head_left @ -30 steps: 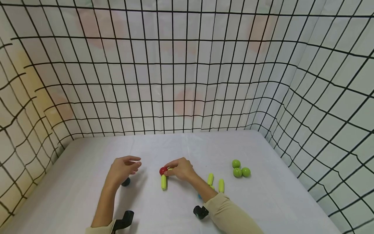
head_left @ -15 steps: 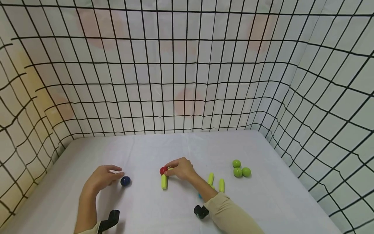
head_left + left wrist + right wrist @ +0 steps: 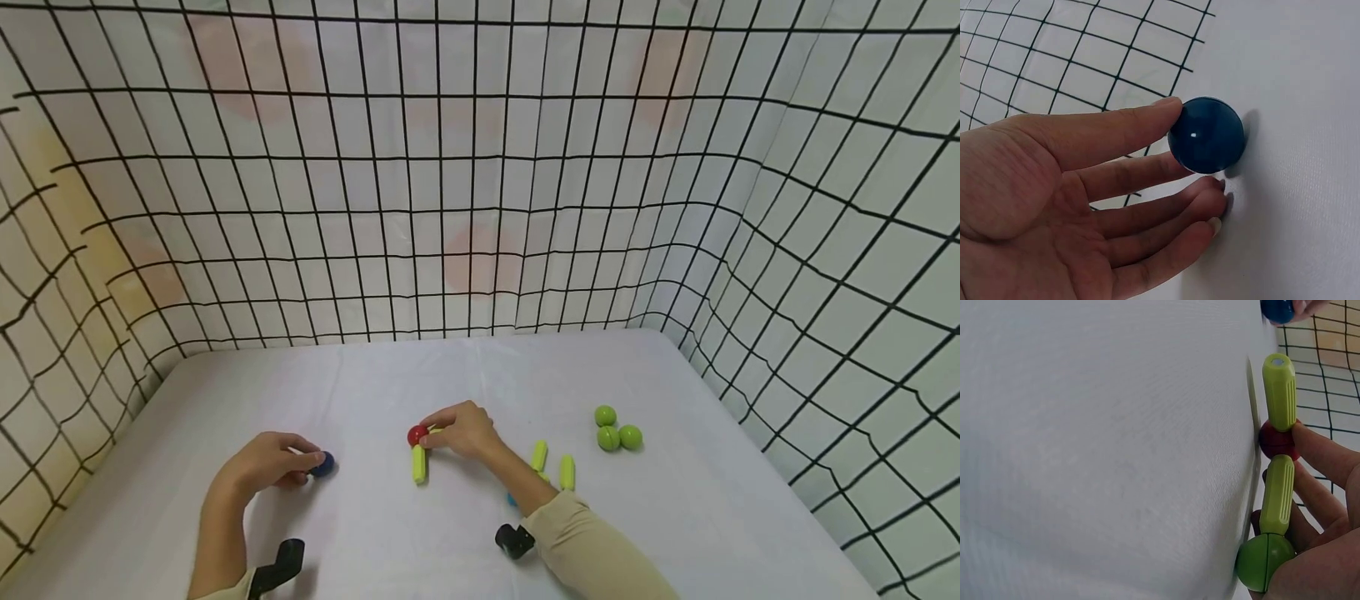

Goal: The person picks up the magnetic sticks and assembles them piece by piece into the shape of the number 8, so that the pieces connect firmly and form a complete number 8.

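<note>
My left hand (image 3: pixel 262 462) pinches a dark blue ball (image 3: pixel 1210 134) between thumb and index finger, low over the white tabletop; its other fingers are loosely bent. Near the middle, my right hand (image 3: pixel 465 431) holds a chain of magnetic building pieces. In the right wrist view this chain runs from a yellow-green rod (image 3: pixel 1280 394) to a red ball (image 3: pixel 1275 442), a second yellow-green rod (image 3: pixel 1277 497) and a green ball (image 3: pixel 1263 562). A fingertip touches the red ball, and the palm side lies against the green one. The head view hides most of the second rod and the green ball.
Three green balls (image 3: pixel 609 437) sit together at the right. Loose yellow-green rods (image 3: pixel 567 472) lie beside my right forearm, with a light blue piece (image 3: pixel 512 500) partly hidden there. A black net (image 3: pixel 480 208) borders the white table (image 3: pixel 360 542) at the back and sides.
My left hand has moved left and down toward the near side, then closed its thumb and index finger on the blue ball. My right hand stays on the chain almost unmoved.
</note>
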{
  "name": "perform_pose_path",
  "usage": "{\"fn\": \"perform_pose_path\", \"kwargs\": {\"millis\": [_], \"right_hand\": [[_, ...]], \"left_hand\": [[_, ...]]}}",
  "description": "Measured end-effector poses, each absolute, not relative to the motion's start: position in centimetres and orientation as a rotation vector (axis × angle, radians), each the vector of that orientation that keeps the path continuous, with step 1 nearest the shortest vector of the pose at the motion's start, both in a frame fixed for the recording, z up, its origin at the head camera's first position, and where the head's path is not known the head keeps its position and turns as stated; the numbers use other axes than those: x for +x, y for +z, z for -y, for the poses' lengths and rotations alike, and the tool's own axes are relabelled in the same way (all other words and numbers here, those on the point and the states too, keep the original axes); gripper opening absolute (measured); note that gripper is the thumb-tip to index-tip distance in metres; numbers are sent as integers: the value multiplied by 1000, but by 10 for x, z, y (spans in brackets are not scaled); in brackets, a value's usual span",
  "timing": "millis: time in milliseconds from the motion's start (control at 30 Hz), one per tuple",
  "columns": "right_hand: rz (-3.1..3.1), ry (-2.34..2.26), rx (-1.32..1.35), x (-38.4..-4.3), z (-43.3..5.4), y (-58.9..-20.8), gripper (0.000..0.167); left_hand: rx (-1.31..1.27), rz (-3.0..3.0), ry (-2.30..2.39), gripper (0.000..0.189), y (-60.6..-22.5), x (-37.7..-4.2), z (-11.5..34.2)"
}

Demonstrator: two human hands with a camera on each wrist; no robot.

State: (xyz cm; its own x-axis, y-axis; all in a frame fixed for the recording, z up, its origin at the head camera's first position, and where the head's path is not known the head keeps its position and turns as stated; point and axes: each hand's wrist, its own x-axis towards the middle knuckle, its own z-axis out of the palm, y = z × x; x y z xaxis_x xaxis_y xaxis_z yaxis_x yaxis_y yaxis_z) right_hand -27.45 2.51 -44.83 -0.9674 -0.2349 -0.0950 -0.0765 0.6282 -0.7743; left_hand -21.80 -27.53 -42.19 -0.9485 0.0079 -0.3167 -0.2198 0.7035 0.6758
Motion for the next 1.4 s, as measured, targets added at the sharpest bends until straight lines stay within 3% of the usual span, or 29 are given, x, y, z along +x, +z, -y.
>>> {"fn": "perform_pose_path", "kwargs": {"millis": [633, 1100, 1400], "right_hand": [[-2680, -1226, -258, -277, -25, -452, 23], [-2682, -1220, -263, -277, -24, -450, 23], [-2692, -1207, -300, -279, -25, -451, 24]], "left_hand": [[-13, -2505, 1262, 31, -424, -226, 227], [332, -2159, 1373, 27, -426, -230, 201], [421, -2086, 1385, 25, -428, -230, 193]]}}
